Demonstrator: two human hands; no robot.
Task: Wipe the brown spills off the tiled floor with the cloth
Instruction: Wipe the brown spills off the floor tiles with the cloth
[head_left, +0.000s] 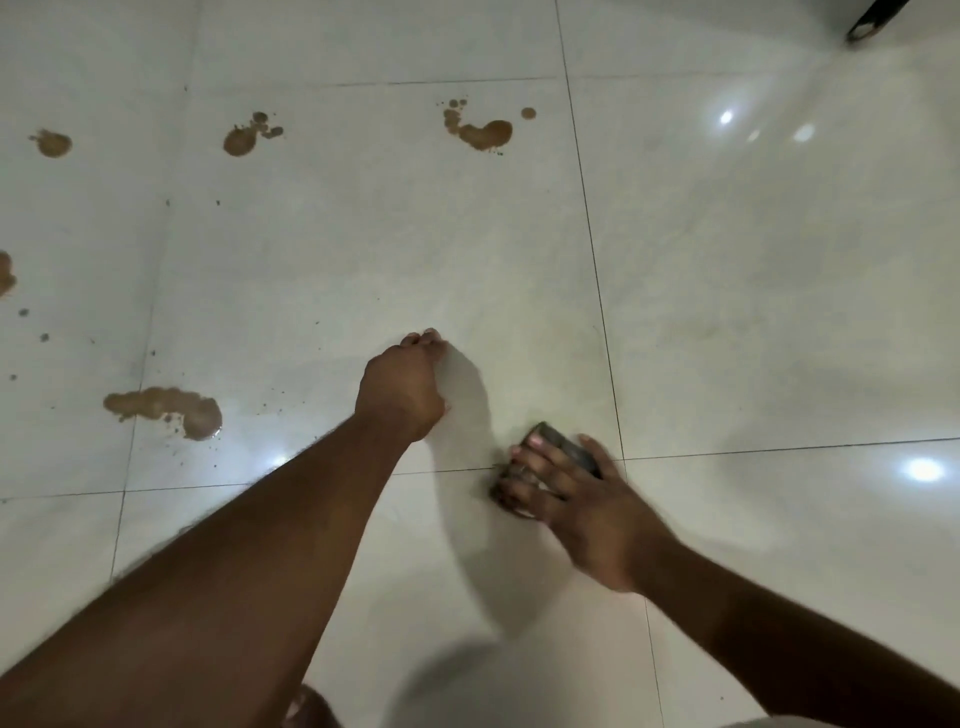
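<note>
My right hand (571, 499) presses a dark folded cloth (563, 447) flat on the white tiled floor (727, 312), near a grout crossing; fingers spread over it. My left hand (402, 384) rests on the floor on curled fingertips, holding nothing, up and left of the cloth. Brown spills lie beyond both hands: a long puddle (166, 410) at the left, a splash (480, 132) at the top centre, another (244, 137) to its left, a blot (52, 143) at the far left. Small brown specks dot the tiles around them.
A dark furniture foot (872, 21) stands at the top right corner. Part of another brown blot (5, 273) shows at the left edge. Ceiling lights reflect on the glossy tiles at the right. My foot (306, 706) shows at the bottom edge.
</note>
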